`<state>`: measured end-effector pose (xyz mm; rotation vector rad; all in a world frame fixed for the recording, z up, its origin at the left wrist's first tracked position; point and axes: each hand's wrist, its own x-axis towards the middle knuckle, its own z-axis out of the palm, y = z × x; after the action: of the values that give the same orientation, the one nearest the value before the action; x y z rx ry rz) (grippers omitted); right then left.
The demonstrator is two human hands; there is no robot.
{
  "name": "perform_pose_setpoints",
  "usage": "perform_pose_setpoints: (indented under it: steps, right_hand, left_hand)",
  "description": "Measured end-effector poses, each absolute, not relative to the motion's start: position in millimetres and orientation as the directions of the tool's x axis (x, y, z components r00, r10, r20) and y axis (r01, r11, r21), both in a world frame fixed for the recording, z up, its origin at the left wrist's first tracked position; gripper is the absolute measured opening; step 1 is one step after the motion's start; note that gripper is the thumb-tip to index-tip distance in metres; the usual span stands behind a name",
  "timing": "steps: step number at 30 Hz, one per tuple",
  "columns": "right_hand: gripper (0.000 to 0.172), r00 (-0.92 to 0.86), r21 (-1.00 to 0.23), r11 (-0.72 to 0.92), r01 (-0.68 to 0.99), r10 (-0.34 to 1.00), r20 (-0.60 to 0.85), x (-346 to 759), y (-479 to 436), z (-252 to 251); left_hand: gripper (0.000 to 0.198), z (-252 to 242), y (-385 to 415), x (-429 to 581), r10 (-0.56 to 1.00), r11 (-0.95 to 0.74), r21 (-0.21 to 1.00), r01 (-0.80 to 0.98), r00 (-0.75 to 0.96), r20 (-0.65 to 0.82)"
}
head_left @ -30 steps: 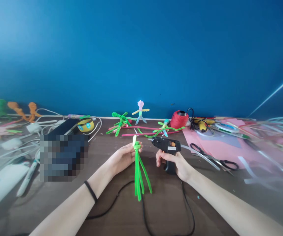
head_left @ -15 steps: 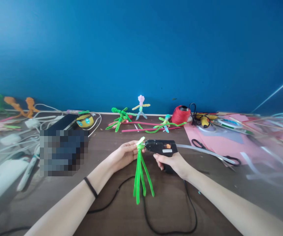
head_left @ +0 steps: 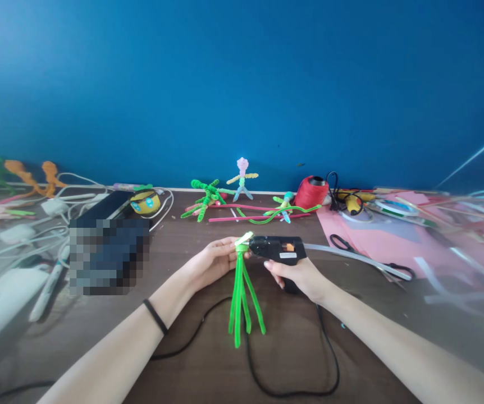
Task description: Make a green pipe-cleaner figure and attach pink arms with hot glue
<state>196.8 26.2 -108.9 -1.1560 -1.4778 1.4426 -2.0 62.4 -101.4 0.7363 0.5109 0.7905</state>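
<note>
My left hand [head_left: 219,259] pinches a bundle of green pipe cleaners [head_left: 239,294] near its wrapped top, and several green strands hang down from there. A short pale green end sticks up above the wrap. My right hand [head_left: 298,275] is closed round the handle of a black glue gun [head_left: 278,248]. The gun's nozzle points left and meets the top of the bundle, or nearly so; whether glue is coming out is too small to tell. A long clear glue stick [head_left: 355,259] runs out of the gun's back.
A black cord [head_left: 292,393] loops across the table. Behind stand pipe-cleaner figures [head_left: 242,179] and a red thread spool [head_left: 310,192]. On the right are scissors [head_left: 400,271] and pink paper [head_left: 377,241]; white cables [head_left: 67,205] and a marker [head_left: 48,289] lie left.
The view has shifted slightly. My hands, the green bundle and the glue gun keep nearly the same positions, with the nozzle still at the bundle's top.
</note>
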Motion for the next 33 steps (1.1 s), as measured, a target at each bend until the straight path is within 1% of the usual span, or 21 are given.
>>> perform_pose_setpoints:
  steps: [7,14,20,24,33]
  right_hand:
    - [0.021,-0.312,-0.996,-0.028,0.089,0.948,-0.054,197.3,26.9,-109.7]
    - [0.022,-0.319,-0.995,-0.036,0.096,0.946,-0.065,198.0,26.3,-108.4]
    - [0.024,-0.327,-0.995,0.0,0.1,0.944,-0.033,199.5,26.7,-110.8]
    - [0.024,-0.325,-0.995,-0.006,0.101,0.945,-0.039,199.5,26.8,-111.0]
    - [0.028,-0.315,-0.991,-0.027,0.13,0.947,-0.067,199.2,25.9,-110.6]
  left_hand:
    - [0.016,-107.3,64.8,-3.1,0.774,0.473,0.76,-0.446,0.623,-0.116]
    - [0.018,-103.9,62.8,-2.1,0.778,0.474,0.757,-0.449,0.616,-0.122]
    - [0.017,-103.9,62.7,-1.9,0.778,0.481,0.749,-0.455,0.615,-0.127]
    - [0.017,-103.4,62.6,-1.5,0.78,0.479,0.749,-0.457,0.613,-0.125]
    - [0.014,-103.9,62.7,-0.8,0.788,0.468,0.759,-0.453,0.603,-0.126]
